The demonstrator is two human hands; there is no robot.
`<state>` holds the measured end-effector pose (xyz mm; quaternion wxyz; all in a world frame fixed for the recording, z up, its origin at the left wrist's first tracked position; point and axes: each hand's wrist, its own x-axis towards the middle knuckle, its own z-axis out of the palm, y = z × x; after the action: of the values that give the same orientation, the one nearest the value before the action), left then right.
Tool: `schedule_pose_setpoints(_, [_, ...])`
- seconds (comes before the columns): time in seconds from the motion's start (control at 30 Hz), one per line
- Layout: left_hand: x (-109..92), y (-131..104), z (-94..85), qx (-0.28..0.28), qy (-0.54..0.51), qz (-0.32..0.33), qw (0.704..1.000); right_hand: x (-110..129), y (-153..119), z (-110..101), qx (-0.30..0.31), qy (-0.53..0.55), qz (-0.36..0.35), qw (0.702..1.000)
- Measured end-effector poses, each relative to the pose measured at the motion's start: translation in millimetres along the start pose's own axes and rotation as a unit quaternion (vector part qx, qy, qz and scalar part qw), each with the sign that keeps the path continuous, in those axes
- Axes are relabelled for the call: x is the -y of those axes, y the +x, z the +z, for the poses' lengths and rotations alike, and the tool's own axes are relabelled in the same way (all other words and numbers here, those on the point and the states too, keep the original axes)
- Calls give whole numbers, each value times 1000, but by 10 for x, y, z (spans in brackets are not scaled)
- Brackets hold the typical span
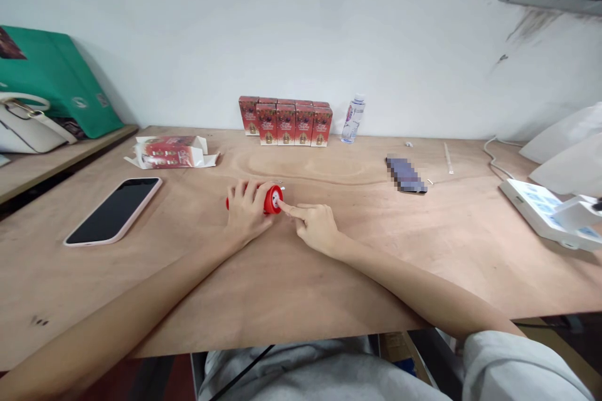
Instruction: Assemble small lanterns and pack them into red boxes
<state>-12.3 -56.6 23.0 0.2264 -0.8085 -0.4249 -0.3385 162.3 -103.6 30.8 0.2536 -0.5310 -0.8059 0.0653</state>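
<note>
A small red cylinder (271, 200) lies on its side on the wooden table (291, 288), one round end facing right. My left hand (248, 208) is wrapped over its body from above and hides most of it. The end that shows has a red rim and a pale face with dark marks. My right hand (316, 223) is just right of the cylinder, its index finger stretched out with the tip at the pale face. The other fingers of that hand are curled in, and nothing shows in them.
Red boxes (286, 124) and a bottle (352, 118) stand by the wall. An opened carton (170, 152) and a phone (114, 212) lie left. Right are a dark phone (406, 175) and power strip (545, 210). A white bag (28, 125) sits far left.
</note>
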Motion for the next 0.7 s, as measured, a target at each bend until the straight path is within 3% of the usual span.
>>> schedule_pose_setpoints(0.2, [-7,-5,-1,-3,14,-2,1000,53,-32,41,-7,13,27,1000])
schedule_pose_setpoints(0.7, [-20,-4,46,-13,12,-36,999,157,-34,125,-86,219,89,968])
